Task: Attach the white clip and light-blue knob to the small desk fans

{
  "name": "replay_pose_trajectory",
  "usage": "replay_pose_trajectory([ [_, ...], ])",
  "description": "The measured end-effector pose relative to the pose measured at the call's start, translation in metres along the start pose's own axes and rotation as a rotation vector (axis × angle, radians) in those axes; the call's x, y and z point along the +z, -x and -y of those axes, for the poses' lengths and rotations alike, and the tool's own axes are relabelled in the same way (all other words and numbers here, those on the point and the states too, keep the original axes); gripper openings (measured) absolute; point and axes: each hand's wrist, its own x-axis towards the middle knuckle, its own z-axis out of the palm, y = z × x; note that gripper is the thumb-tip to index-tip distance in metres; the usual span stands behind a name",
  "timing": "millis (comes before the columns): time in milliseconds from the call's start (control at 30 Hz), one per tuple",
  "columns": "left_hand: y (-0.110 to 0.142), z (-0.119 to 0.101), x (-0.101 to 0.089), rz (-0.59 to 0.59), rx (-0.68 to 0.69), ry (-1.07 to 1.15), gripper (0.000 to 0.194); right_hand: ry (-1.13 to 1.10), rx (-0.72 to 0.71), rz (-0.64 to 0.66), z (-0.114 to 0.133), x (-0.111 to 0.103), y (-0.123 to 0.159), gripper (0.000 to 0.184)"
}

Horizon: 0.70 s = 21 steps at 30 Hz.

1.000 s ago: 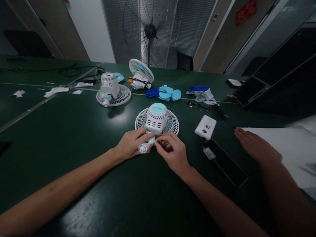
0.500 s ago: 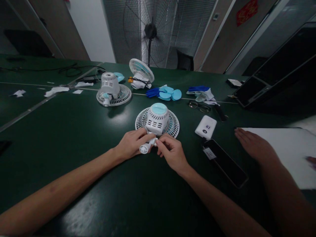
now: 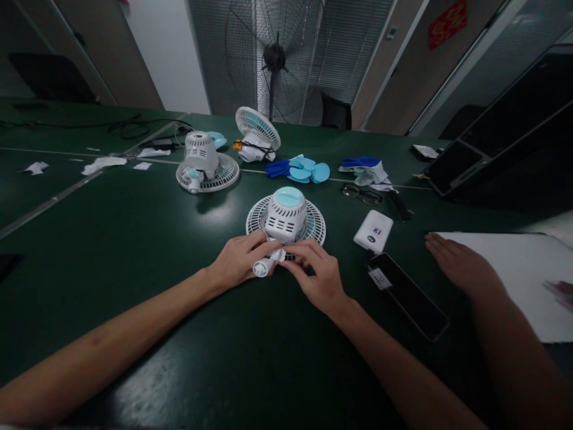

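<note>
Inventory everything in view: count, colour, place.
Large fan: 1, dark, background
Chairs: 2+, black, background
Hanging: 1, red, upper right
Black case: 1, black, right
Table: 1, green, foreground
Small fans: 3, white and blue, centre and back
Blade set: 1+, light blue, back
Gloves: uncounted, blue and white, back
Glasses: 1, dark, right
White box: 1, white, right
Phone: 1, black, right
Cables: several, black, left
White scraps: several, white, left
White sheet: 1, white, right
Other person's hand: 1, bare, right
Left hand: 1, bare, holding fan stem
Right hand: 1, bare, at fan stem
</note>
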Motion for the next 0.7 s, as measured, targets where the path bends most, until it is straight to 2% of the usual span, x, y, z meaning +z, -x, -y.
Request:
replay_pose_trajectory([
  [367, 0.0012, 0.0000, 0.0023, -0.005, 0.002, -0.021, 0.029, -0.078, 0.098, -0.030, 0.0052, 0.0033, -0.0020, 0.004],
  [500, -0.0012, -0.0015, 0.0006, -0.004, 0.007, -0.016, 0.028, -0.127, 0.173, -0.014, 0.0059, 0.0049, -0.0014, 0.012],
  [700, -0.0014, -0.0013, -0.0008, 0.001, 0.019, -0.003, 0.027, -0.376, 0.437, 0.069, 0.0027, 0.0082, -0.0024, 0.027],
])
